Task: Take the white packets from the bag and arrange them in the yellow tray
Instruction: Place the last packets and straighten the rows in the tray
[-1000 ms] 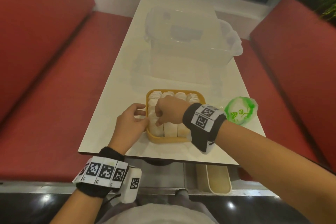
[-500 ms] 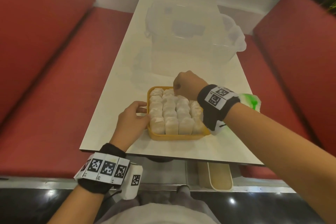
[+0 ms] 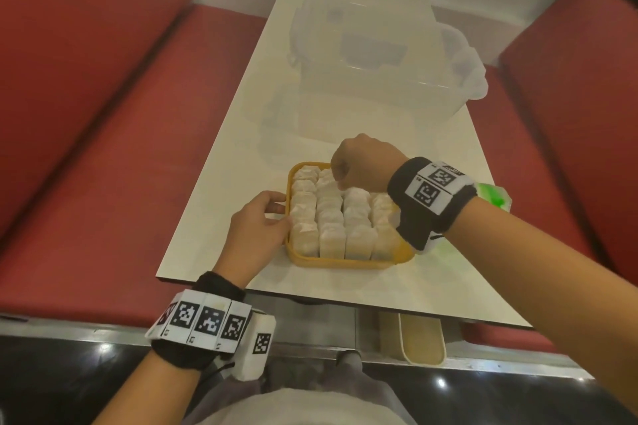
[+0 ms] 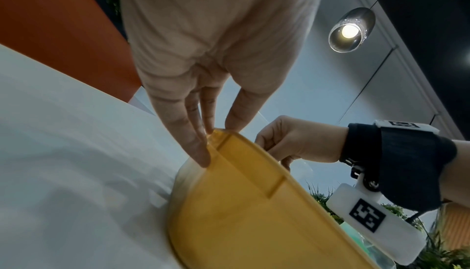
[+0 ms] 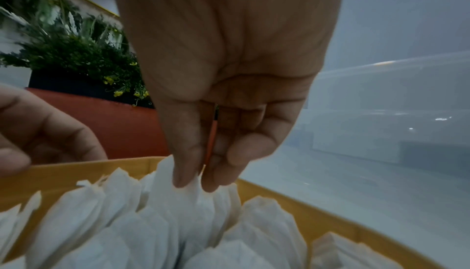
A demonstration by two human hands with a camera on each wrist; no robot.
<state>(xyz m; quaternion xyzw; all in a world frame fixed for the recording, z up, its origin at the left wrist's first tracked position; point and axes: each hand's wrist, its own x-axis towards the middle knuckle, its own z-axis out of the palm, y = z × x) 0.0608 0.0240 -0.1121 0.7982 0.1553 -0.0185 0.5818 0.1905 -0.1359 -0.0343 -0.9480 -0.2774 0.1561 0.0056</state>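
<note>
Near the front edge of the white table (image 3: pixel 221 162) sits one yellow tray (image 3: pixel 348 262), square with rounded corners, packed with soft white packets (image 3: pixel 331 217) standing upright in four rows; an exact count cannot be made. One right hand (image 3: pixel 366 162) pinches a packet (image 5: pixel 178 191) at the tray's far side. One left hand (image 3: pixel 257 228) grasps the tray's left rim, thumb over the top. One green-and-white bag (image 3: pixel 493 197) lies right of the tray, mostly hidden.
</note>
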